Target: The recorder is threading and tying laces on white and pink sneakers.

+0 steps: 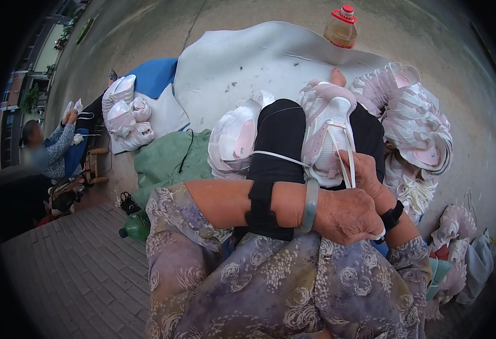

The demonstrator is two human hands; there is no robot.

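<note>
A white and pale pink sneaker upper (328, 121) lies on my dark-trousered lap, partly laced. Its white shoelace (337, 138) loops up from the eyelets toward my hands. One strand also stretches left across my knee. My left hand (347, 217), with a pale green bangle at the wrist, is closed in a fist across my body, and a bit of white lace shows at its fingers. Just beyond it, my right hand (364, 172) pinches the lace at the near end of the upper. A dark band circles the right wrist.
Stacked uppers (417, 121) curve along my right, with more uppers (234, 141) at my left knee. A white sheet (231, 56) covers the ground ahead, a bottle (341, 28) at its far edge. Green cloth (166, 155) lies left. Farther left sits another person (61, 150) beside bundled uppers.
</note>
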